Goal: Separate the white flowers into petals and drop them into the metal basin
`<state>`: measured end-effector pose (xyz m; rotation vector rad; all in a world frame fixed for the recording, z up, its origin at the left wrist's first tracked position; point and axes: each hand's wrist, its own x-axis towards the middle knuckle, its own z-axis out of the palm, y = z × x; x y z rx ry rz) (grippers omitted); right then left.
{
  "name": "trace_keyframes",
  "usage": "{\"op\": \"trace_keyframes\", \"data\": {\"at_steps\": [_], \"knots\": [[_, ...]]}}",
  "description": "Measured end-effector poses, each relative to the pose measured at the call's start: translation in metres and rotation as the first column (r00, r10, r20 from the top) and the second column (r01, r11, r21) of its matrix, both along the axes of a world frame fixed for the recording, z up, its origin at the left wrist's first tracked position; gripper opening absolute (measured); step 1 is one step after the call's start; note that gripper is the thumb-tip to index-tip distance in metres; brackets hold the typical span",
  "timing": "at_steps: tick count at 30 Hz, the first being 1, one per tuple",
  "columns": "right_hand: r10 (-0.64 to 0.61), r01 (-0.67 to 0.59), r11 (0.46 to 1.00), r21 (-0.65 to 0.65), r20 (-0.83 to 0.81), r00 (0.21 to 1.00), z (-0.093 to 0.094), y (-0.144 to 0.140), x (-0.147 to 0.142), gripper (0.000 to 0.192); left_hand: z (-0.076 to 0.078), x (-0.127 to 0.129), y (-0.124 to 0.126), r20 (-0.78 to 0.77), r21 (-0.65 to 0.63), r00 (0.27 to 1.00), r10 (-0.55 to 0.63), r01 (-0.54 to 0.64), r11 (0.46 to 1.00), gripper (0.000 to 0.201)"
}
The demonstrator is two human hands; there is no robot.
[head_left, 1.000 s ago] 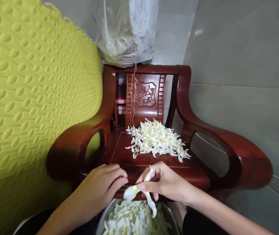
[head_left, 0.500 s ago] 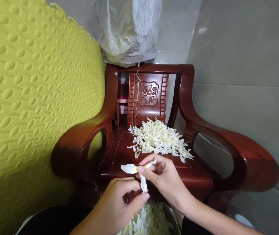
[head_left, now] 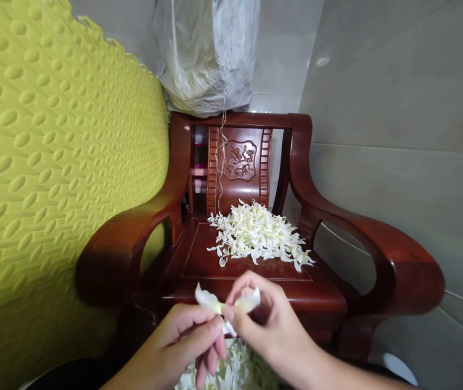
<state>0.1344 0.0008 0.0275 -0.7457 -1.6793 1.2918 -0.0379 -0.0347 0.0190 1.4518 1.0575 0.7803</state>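
Observation:
A white flower (head_left: 208,299) with long petals and a yellowish centre is held up in front of the chair seat. My right hand (head_left: 269,319) pinches it near its centre between thumb and fingers. My left hand (head_left: 186,338) has its thumb and index finger closed at the flower's lower left side, the other fingers curled below. Fingers partly cover the flower's middle. Beneath both hands lies a mass of white petals (head_left: 235,368). Beyond them, a heap of white flowers (head_left: 258,230) rests on the seat of the reddish-brown wooden chair (head_left: 199,265).
A bumpy yellow mat (head_left: 72,151) stands along the left side. A whitish plastic bag (head_left: 210,54) with a dangling string sits behind the chair's back. Curved armrests (head_left: 402,271) flank the seat, and a grey tiled wall (head_left: 397,108) rises on the right.
My left hand has moved up and in to the flower, its thumb and index finger closing there. The flower has turned in my right hand. The view has shifted slightly.

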Motion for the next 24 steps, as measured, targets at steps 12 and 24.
{"op": "trace_keyframes", "data": {"at_steps": [12,24], "knots": [[-0.118,0.101,0.976,0.191,0.082,0.99,0.007,-0.004,-0.004,0.01,0.003,-0.003,-0.006,-0.317,0.312,0.942,0.107,-0.003,0.95,0.037],[-0.059,0.05,0.994,0.1,0.091,0.994,0.014,-0.003,-0.011,0.014,0.012,-0.006,-0.012,-0.226,0.398,0.958,0.178,-0.076,0.914,0.042]]}}
